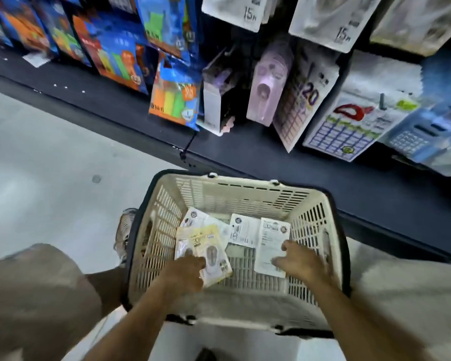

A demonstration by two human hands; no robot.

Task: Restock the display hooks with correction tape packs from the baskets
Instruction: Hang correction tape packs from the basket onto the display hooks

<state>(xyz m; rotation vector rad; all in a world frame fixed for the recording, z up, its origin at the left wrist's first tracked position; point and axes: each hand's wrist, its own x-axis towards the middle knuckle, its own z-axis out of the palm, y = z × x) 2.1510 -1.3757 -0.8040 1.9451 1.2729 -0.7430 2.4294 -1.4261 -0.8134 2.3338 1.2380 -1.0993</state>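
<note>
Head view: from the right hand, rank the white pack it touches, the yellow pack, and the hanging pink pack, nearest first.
1. White pack, under the right hand, right side of the basket.
2. Yellow pack, left side of the basket, under the left hand.
3. Pink pack, up on the display.

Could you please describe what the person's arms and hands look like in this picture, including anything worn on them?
Both forearms are bare, with no sleeves in view. The left hand and right hand wear no gloves, and no watch, ring or bracelet is visible. The picture is slightly blurred, so finer details cannot be made out.

Both forearms reaching forward and down, left hand [186, 269] fingers curled, right hand [298, 259] fingers spread
</note>
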